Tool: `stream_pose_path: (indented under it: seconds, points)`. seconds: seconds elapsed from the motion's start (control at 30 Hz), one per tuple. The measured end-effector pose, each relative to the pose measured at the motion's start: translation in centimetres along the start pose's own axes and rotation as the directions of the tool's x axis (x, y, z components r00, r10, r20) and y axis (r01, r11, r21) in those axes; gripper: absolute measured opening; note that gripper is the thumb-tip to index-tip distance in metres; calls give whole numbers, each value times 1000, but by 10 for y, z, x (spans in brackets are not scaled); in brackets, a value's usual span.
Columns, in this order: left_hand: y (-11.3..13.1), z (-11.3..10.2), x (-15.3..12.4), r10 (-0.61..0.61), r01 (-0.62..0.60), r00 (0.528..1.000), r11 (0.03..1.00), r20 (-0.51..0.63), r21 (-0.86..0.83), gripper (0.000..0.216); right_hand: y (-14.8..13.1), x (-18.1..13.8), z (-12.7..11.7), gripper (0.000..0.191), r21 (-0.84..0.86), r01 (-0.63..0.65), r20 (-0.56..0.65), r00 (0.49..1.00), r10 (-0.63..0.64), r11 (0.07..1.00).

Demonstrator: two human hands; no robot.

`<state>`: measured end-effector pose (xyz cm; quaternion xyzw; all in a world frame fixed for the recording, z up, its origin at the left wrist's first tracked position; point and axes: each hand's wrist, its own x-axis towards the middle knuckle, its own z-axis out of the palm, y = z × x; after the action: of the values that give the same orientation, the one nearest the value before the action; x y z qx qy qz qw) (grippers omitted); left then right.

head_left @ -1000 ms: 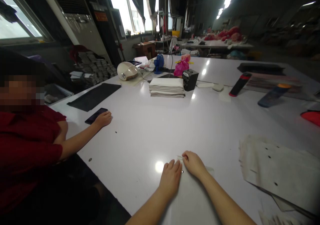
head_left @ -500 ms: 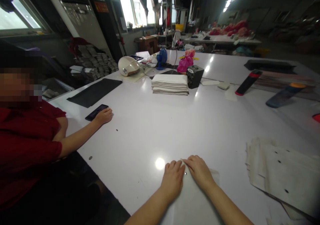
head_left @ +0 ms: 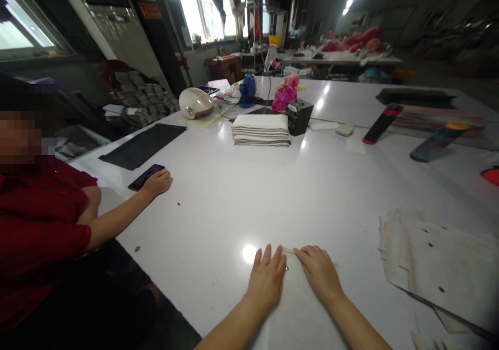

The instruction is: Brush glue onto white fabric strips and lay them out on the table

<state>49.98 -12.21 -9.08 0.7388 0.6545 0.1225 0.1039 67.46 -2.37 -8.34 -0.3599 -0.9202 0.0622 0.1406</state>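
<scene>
A pale, off-white cloth piece lies on the white table in front of me, its far edge folded over in a narrow strip. My left hand rests flat on its left far corner, fingers stretched out. Beside those fingertips shows a small shiny metal dot on the cloth. My right hand is at the far edge, thumb and fingers closed on the folded strip. The cloth's right part is partly hidden under that hand and forearm.
Off-white pieces with dark holes are stacked at right. Farther back stand a folded cloth stack, a black box, a helmet and two bottles. At left, a person in red has a hand by a phone.
My left fingers have straightened from a curled hold and now lie flat. My right hand has slid a little right along the edge, widening the gap between the hands.
</scene>
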Motion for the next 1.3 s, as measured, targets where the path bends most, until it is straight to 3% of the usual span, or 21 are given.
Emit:
stream_pose_path:
  seconds: [0.33,0.87,1.07,1.3]
  points:
    - [7,-12,7,-76,80,995,995,63,-62,65,13,-12,-6,35,-38,45,8,999,-45,998]
    - [20,-14,16,-115,113,987,993,109,28,56,-8,-2,-9,31,-187,51,51,998,-43,981]
    - [15,-7,9,-186,186,982,982,15,-18,67,23,-30,-20,29,-218,-25,19,999,30,976]
    - [11,1,9,-186,185,983,982,7,35,70,62,-71,-39,34,-250,-156,-28,988,154,956]
